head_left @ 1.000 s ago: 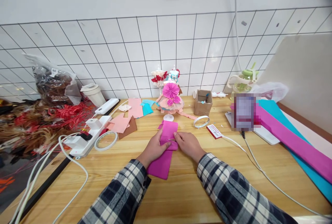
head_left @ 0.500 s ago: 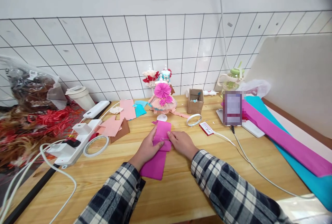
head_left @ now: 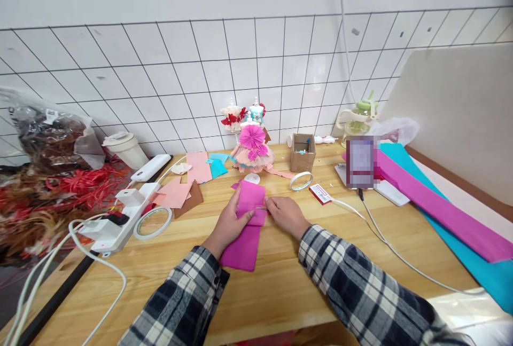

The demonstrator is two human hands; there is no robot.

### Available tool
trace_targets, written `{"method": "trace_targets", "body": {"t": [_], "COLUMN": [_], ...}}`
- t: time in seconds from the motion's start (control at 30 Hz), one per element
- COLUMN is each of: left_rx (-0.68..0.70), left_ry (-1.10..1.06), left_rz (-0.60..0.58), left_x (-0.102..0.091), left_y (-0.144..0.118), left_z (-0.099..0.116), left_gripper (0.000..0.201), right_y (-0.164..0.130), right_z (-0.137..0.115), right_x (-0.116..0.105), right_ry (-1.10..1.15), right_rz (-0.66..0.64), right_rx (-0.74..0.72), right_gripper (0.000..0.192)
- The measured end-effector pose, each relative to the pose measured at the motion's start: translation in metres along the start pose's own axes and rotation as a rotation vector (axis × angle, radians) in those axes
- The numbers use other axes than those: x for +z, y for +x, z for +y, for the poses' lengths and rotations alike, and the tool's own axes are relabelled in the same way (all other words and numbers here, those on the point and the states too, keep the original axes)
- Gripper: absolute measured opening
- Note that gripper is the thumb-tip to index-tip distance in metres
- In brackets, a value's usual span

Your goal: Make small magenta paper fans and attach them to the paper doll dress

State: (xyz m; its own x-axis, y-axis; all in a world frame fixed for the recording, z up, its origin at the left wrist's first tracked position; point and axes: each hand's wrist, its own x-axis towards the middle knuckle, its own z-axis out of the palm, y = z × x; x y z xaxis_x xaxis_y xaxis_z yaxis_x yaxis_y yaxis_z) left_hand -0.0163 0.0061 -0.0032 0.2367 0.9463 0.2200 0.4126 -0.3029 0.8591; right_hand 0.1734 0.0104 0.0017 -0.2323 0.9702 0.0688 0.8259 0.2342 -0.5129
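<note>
A folded strip of magenta crepe paper (head_left: pixel 245 228) lies on the wooden table (head_left: pixel 280 282) in front of me. My left hand (head_left: pixel 228 224) presses on its left side, thumb on top of the fold. My right hand (head_left: pixel 285 214) pinches a thin needle or pin (head_left: pixel 261 208) at the paper's right edge. Behind the paper stands a small doll (head_left: pixel 252 149) dressed in pink and magenta paper fans.
Tape rolls (head_left: pixel 152 221) (head_left: pixel 301 180), pink and brown paper scraps (head_left: pixel 180 192), a power strip (head_left: pixel 120 218) with white cables, a small cardboard box (head_left: pixel 302 152), long magenta and teal paper rolls (head_left: pixel 444 210), a phone (head_left: pixel 360 162), a cup (head_left: pixel 125 148), red and brown raffia (head_left: pixel 52 191).
The view has shifted slightly. Both hands stay on the magenta paper and have moved a little further from me with it; the right hand still pinches the needle.
</note>
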Motion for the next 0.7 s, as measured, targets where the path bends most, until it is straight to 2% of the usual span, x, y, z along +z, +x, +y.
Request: {"method": "trace_targets", "body": {"t": [0.13,0.4,0.7], "left_rx": [0.024,0.024,0.037], "left_ry": [0.018,0.069,0.103], "left_rz": [-0.026,-0.074,-0.069], "left_x": [0.002,0.003,0.005], "left_y": [-0.001,-0.003,-0.003], "left_z": [-0.002,0.012,0.009], "left_gripper": [0.081,0.081,0.082], "right_y": [-0.001,-0.002,-0.004], "right_z": [-0.001,-0.006,-0.012], "right_x": [-0.001,0.001,0.003], "right_ry": [-0.003,-0.026,-0.104], "right_rz": [0.009,-0.007,-0.022], "right_rx": [-0.01,-0.036,-0.051], "right_gripper": [0.057,0.057,0.057]}}
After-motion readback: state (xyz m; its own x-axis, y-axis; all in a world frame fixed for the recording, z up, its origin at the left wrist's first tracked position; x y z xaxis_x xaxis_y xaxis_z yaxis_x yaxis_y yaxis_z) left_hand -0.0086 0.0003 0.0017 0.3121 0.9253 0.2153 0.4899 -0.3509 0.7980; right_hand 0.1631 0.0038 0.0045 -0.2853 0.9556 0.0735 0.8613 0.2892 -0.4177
